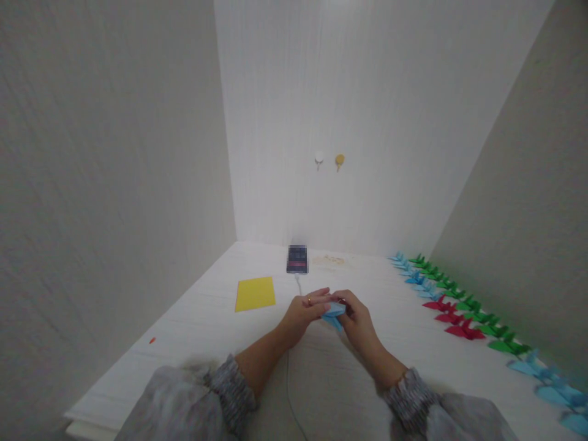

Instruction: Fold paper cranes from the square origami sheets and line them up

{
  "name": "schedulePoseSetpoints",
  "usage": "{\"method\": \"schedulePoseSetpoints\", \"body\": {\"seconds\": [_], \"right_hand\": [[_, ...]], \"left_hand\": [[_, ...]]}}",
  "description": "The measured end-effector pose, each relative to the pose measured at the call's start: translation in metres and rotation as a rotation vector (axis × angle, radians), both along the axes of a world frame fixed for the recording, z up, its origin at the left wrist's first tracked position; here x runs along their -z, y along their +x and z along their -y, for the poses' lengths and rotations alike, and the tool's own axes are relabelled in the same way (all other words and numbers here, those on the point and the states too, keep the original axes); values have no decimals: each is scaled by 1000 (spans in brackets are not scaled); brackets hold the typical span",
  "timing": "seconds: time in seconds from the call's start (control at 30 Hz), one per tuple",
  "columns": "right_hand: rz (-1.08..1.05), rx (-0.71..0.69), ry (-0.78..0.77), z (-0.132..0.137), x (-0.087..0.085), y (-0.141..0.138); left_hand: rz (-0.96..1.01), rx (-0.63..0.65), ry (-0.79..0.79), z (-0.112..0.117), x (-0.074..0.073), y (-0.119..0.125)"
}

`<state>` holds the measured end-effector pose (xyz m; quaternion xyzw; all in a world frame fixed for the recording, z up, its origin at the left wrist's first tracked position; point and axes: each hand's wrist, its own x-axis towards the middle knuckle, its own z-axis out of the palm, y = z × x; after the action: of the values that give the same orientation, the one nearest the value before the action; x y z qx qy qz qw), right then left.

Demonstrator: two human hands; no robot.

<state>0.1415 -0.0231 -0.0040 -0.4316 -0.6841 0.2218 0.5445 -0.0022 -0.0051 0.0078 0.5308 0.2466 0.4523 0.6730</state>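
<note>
Both of my hands meet over the middle of the white table (pixel 193 331), holding a small folded piece of light blue paper (pixel 333 313) between them. My left hand (pixel 307 312), with a ring on one finger, pinches the paper's left side. The fingers of my right hand (pixel 357 318) are curled round its right side. The paper is partly folded and held just above the tabletop.
A yellow paper square (pixel 255 293) lies flat to the left. A small dark device (pixel 297 259) with a cable stands at the back. Several folded paper figures in blue (pixel 416 277), red (pixel 452 318) and green (pixel 478 309) line the right wall. Two small hooks (pixel 329 160) hang on the back wall.
</note>
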Motion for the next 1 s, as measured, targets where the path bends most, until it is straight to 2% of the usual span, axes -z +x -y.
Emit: {"method": "schedulePoseSetpoints", "body": {"seconds": [0.13,0.33,0.4,0.53,0.73,0.87,1.0], "right_hand": [[60,-46,96,4,-6,0],[62,-68,138,6,-8,-1],[76,-76,148,7,-9,-2],[108,-91,162,9,-12,-2],[39,-194,83,11,-16,2],[-64,-126,-32,10,-16,-1],[-92,-69,-86,9,-11,-7]], "left_hand": [[107,-7,-156,-1,0,2],[136,23,-233,-4,2,3],[114,18,-232,-5,3,1],[59,-69,-224,-8,7,0],[53,-180,-117,-10,6,0],[27,-211,-55,-9,2,-1],[33,-231,-15,-8,2,0]]}}
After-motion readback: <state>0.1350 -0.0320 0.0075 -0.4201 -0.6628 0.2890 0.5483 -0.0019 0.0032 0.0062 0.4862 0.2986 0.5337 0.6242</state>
